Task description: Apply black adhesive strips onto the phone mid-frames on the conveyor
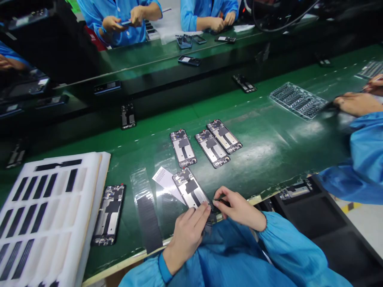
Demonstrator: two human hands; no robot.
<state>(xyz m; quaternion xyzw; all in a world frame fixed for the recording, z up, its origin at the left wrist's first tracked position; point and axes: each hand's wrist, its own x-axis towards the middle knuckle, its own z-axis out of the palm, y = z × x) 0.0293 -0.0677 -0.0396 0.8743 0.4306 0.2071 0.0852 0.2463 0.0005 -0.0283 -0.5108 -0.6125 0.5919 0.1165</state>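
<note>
An opened phone [191, 187], its back off and its inner boards bare, lies slanted at the table's front edge. My left hand [188, 231] grips its lower end, fingers together across it and thumb hidden. At the lower right corner of that phone, my right hand [239, 207] is closed in a pinch; whatever the fingertips hold is too small to make out. A white sheet with small dots [161, 177] sits partly beneath the phone. Farther back are more opened phones, one [183, 147] on the left and two [212, 148] [224, 136] on the right.
At left, a white foam tray [98, 167] carries black strips, beside another opened phone [109, 215]. Clear film strips [140, 179] are on the green table [260, 139]. A part sheet [297, 100] lies near a co-worker's hand [359, 104]. Phones dot the line behind; people work beyond.
</note>
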